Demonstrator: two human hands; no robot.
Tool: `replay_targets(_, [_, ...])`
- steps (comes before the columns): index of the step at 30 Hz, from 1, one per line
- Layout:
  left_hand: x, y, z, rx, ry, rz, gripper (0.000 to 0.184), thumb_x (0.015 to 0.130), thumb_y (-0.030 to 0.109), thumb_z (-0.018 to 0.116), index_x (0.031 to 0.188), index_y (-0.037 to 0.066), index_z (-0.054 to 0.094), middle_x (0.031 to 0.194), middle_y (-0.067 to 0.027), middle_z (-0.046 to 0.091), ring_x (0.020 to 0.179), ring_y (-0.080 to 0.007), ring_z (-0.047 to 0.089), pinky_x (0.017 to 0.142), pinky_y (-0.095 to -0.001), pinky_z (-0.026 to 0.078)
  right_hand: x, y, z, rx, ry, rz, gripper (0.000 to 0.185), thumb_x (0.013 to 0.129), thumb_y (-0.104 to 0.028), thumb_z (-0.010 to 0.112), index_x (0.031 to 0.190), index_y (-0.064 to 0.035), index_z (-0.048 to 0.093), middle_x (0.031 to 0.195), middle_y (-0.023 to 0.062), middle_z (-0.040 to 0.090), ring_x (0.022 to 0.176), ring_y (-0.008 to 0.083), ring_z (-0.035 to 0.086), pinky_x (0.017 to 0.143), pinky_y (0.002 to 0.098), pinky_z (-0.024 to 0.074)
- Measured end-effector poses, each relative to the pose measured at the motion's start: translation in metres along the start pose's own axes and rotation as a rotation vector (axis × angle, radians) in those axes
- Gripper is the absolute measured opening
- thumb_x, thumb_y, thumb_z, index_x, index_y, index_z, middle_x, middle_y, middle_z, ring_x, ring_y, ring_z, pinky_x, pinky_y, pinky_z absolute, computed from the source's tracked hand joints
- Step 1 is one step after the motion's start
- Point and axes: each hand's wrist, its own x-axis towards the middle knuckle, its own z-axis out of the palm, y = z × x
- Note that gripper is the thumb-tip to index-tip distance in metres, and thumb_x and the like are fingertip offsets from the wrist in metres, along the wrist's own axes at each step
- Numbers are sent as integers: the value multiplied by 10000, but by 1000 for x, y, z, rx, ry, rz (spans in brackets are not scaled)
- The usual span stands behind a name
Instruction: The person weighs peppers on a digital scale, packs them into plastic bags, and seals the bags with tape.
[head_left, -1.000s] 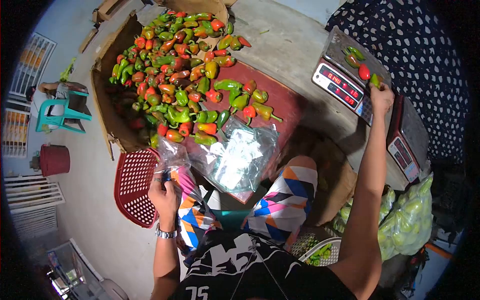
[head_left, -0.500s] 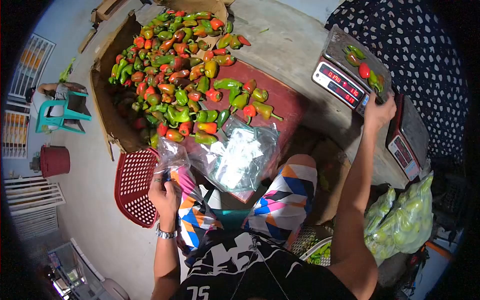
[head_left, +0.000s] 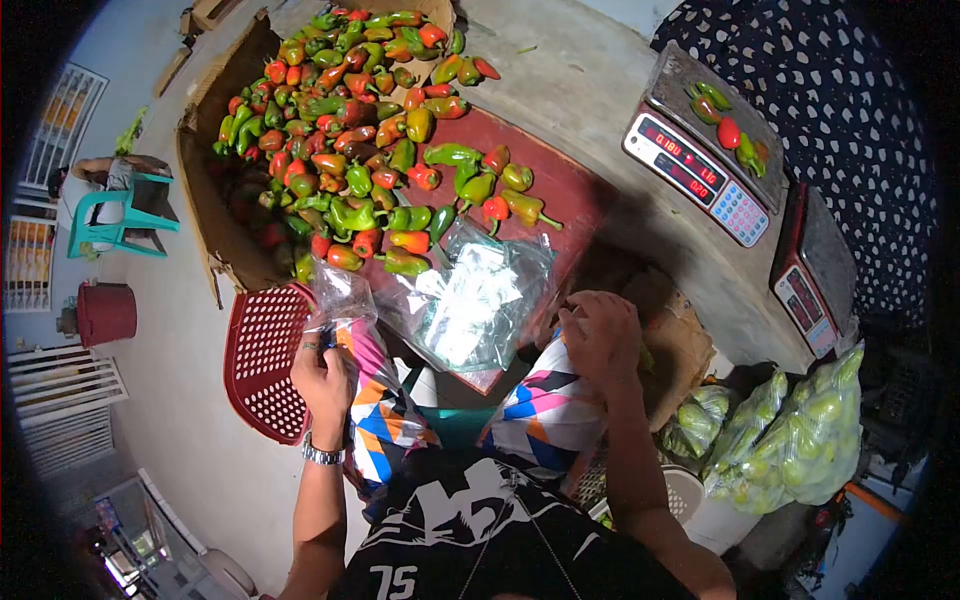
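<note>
My left hand is closed on a clear plastic bag beside the red basket, near my left knee. Over my right knee is my right hand, its fingers bent and loosely apart, with nothing visible in it. Several red and green peppers lie on the plate of the digital scale, whose red display is lit. A stack of clear plastic bags rests on the red board, below loose peppers.
A large heap of peppers fills the cardboard box at the left. A red perforated basket stands below it. At the right are a second scale and filled bags. A person sits at the far left.
My right hand has left the scale and come back to my right knee. Peppers it was placing now lie on the plate, and the display reading has risen. My left hand keeps the bag.
</note>
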Motion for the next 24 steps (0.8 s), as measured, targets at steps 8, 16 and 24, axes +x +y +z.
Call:
replay_targets(8, [0, 3, -2, 18, -15, -51, 438, 884, 60, 489, 1269, -46, 667, 979, -157, 726, 805, -201, 678, 765, -337, 541, 4, -1, 5, -29, 31, 43, 269, 865, -343, 745, 913, -79, 746, 963, 129, 739, 992, 337, 691, 969, 478, 481])
replay_targets(16, [2, -13, 3, 61, 2, 51, 460, 874, 80, 485, 1279, -41, 666, 1050, -200, 731, 855, -255, 701, 813, -362, 551, 3, 2, 3, -26, 63, 69, 277, 833, -350, 780, 919, -89, 739, 924, 101, 729, 952, 325, 688, 942, 470, 491])
replay_targets(24, [-5, -10, 1, 3, -67, -174, 454, 881, 74, 484, 1283, -36, 664, 1015, -197, 720, 859, -259, 672, 831, -376, 538, 4, 4, 2, -30, 60, 85, 227, 828, -271, 795, 933, -77, 743, 934, 98, 744, 976, 298, 697, 916, 438, 507])
